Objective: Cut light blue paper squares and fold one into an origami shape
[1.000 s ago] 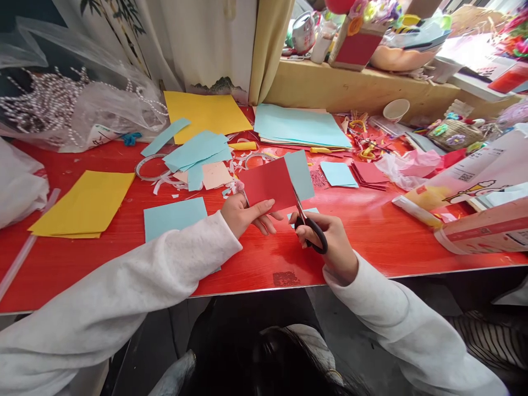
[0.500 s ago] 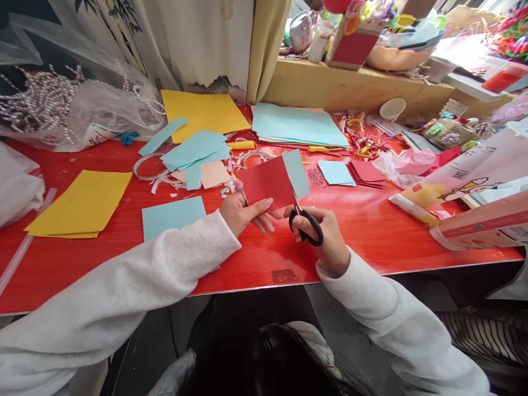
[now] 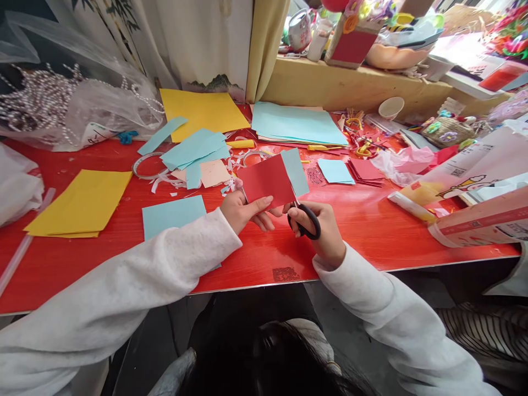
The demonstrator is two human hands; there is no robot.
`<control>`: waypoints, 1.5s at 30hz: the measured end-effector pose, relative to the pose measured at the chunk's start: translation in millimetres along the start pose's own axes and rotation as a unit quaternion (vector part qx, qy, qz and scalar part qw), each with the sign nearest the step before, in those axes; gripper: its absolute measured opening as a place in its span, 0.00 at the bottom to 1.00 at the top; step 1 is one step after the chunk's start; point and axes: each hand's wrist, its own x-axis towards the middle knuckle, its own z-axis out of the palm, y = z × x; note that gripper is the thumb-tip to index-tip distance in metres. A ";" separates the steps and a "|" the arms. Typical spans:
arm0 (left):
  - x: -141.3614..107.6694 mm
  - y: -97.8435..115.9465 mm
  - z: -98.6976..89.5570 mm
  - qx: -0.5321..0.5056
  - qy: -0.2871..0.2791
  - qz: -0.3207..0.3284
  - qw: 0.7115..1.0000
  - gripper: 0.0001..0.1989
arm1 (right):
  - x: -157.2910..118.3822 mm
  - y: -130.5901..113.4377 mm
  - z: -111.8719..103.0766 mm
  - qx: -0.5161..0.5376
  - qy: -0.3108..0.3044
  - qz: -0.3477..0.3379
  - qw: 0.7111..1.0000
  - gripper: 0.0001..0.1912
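Observation:
My left hand (image 3: 244, 210) grips a red sheet of paper (image 3: 268, 179), thumb on top and fingers underneath. From behind the sheet's right edge sticks out light blue paper (image 3: 297, 169). In my right hand (image 3: 325, 228) is a pair of scissors (image 3: 313, 220) with black handles, fingers through the loops. The blades reach up along the red sheet's right edge, where it meets the blue paper; their tips are hidden by the paper. Another light blue sheet (image 3: 173, 214) lies on the table, partly under my left sleeve.
Yellow sheets (image 3: 82, 201) lie left on the red table (image 3: 256, 269). Farther back are blue sheets (image 3: 295, 124), a tape roll (image 3: 140, 169) and paper scraps. Small blue squares (image 3: 335, 171) and red squares (image 3: 366, 170) lie right, near packaging rolls (image 3: 474, 217).
My right hand has shifted slightly up and left with the scissors, and less of the blades shows below the paper. My left hand and the red sheet have hardly moved.

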 end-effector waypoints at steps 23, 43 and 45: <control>0.2 1.2 2.2 0.017 0.023 -0.010 1.000 0.14 | 5.2 4.6 -0.6 0.006 0.000 -0.008 1.000 0.20; 0.1 0.7 2.7 0.018 0.012 -0.004 1.000 0.14 | 10.0 2.5 -1.6 0.014 -0.012 -0.019 1.000 0.21; 0.4 0.3 2.8 0.017 0.018 -0.005 1.000 0.14 | 10.5 2.0 -1.0 0.010 -0.005 -0.016 1.000 0.22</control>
